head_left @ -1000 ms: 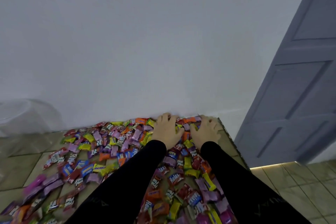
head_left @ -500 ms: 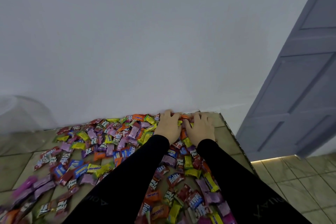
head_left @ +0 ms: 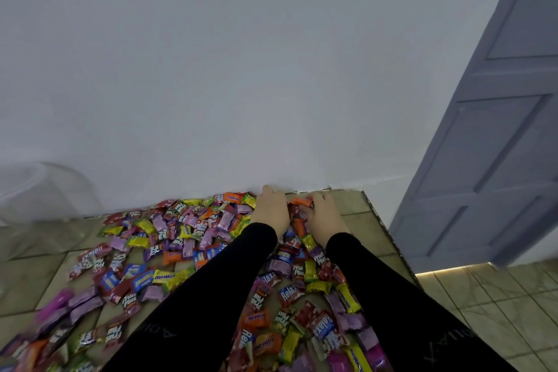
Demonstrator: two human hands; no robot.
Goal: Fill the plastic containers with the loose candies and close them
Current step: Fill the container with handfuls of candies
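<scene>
Loose wrapped candies in purple, yellow, red, blue and orange cover the tiled tabletop from the wall to the near edge. Both my hands are at the far end by the wall. My left hand lies on the candies with its palm side toward the right hand. My right hand curls its fingers round a small bunch of red and orange candies caught between the two hands. A clear plastic container stands at the far left against the wall; its lid is not visible.
A white wall closes off the back of the table. The table's right edge drops to a tiled floor, and a grey door stands open at the right.
My hands have drawn closer together at the wall, pushing candies into a bunch between them. The right hand's fingers have curled over that bunch. The view has tilted slightly.
</scene>
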